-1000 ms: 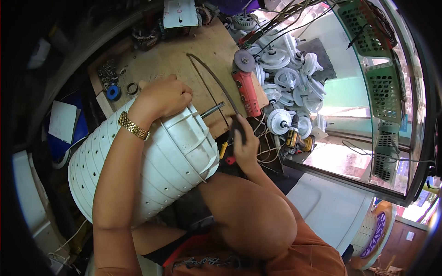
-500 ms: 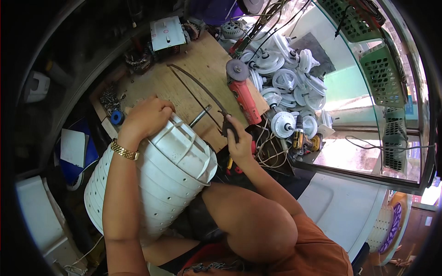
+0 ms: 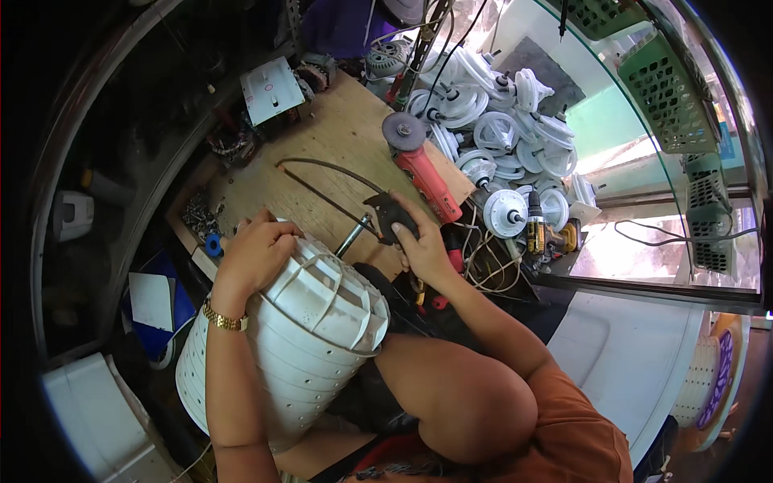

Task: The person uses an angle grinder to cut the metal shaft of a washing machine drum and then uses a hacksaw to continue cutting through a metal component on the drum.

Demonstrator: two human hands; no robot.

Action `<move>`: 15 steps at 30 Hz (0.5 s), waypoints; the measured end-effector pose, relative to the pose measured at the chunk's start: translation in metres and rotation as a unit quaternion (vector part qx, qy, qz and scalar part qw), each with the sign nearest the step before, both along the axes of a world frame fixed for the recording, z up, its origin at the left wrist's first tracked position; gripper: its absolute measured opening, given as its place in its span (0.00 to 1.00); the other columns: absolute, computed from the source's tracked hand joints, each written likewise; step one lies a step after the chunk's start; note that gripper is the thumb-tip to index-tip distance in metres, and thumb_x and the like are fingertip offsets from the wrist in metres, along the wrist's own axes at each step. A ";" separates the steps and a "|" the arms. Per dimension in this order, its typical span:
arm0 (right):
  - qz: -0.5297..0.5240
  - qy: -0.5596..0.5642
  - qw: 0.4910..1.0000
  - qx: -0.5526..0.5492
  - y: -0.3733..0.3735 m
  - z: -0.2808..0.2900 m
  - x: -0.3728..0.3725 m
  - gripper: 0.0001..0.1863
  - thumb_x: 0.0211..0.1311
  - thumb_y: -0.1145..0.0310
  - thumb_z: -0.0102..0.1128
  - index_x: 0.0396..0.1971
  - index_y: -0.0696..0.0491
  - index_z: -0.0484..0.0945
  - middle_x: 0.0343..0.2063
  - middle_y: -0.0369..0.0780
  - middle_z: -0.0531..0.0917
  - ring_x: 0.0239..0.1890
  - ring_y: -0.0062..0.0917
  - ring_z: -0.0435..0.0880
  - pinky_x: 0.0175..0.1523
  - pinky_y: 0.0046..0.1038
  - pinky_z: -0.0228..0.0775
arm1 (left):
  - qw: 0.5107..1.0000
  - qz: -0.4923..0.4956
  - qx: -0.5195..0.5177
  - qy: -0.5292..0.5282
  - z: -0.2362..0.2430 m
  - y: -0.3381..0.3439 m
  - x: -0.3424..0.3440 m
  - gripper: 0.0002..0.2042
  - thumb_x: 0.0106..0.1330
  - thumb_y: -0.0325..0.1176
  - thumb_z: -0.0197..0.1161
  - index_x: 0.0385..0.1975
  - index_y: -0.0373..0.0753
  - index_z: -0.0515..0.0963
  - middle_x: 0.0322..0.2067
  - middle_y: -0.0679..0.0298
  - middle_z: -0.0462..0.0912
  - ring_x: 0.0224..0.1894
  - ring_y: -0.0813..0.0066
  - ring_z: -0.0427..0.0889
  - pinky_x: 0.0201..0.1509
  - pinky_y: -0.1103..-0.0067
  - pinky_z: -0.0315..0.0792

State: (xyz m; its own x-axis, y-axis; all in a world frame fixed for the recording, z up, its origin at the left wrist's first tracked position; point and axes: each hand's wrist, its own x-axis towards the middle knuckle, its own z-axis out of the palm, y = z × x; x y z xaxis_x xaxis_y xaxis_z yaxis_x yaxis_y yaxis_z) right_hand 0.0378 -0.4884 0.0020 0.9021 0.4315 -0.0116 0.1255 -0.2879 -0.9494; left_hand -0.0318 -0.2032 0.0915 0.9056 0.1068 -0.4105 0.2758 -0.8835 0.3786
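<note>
A white perforated washing machine tub [image 3: 302, 354] lies tilted across my lap, its ribbed base facing up and away. From that base sticks a metal shaft [image 3: 351, 237]. My left hand [image 3: 262, 251] lies over the far left rim of the base, fingers curled on it. A hacksaw [image 3: 342, 169] with a thin bowed frame is in my right hand [image 3: 423, 241], which wraps round its dark handle. Its blade crosses the shaft close to the shaft's tip, near the handle end; I cannot tell whether they touch.
A red angle grinder [image 3: 425, 179] lies on the wooden board [image 3: 322, 137] ahead. Beyond it are piled white gearbox-like parts [image 3: 495, 133], with a yellow-black drill [image 3: 538, 229] nearby. Loose screws [image 3: 201, 216] and a blue ring [image 3: 213, 245] sit at the left. Green baskets [image 3: 664, 97] hang at right.
My right hand has pushed the hacksaw forward, bringing the shaft nearer its handle. My left hand stays on the tub's base. The whole view has shifted slightly.
</note>
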 end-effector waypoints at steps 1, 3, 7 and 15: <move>0.009 0.040 0.999 0.018 0.003 -0.001 -0.002 0.26 0.69 0.77 0.56 0.67 0.51 0.72 0.49 0.44 0.85 0.40 0.26 0.85 0.44 0.26 0.76 | 1.000 0.016 -0.001 0.001 0.001 0.003 -0.005 0.17 0.66 0.40 0.50 0.45 0.51 0.87 0.48 0.57 0.79 0.56 0.50 0.75 0.61 0.56 0.67; 0.010 0.115 0.992 0.043 -0.003 -0.003 -0.003 0.27 0.69 0.75 0.58 0.68 0.52 0.70 0.51 0.43 0.85 0.37 0.20 0.82 0.42 0.25 0.75 | 0.999 0.030 0.006 0.012 0.007 -0.010 -0.001 0.16 0.66 0.39 0.52 0.44 0.49 0.88 0.47 0.57 0.79 0.56 0.51 0.74 0.61 0.57 0.66; -0.041 0.103 0.986 0.123 -0.004 0.004 -0.004 0.25 0.72 0.75 0.55 0.67 0.55 0.67 0.32 0.38 0.82 0.15 0.14 0.68 0.20 0.21 0.63 | 0.999 0.012 -0.045 -0.001 -0.003 -0.010 0.009 0.15 0.64 0.37 0.54 0.43 0.44 0.87 0.49 0.56 0.80 0.56 0.51 0.73 0.63 0.62 0.66; -0.085 0.178 0.977 0.075 -0.047 0.038 0.007 0.11 0.68 0.74 0.60 0.47 0.62 0.78 0.25 0.36 0.74 0.27 0.19 0.70 0.34 0.24 0.63 | 0.999 0.028 -0.034 0.014 -0.002 -0.010 0.012 0.16 0.61 0.38 0.54 0.42 0.48 0.87 0.56 0.54 0.77 0.61 0.50 0.72 0.66 0.52 0.61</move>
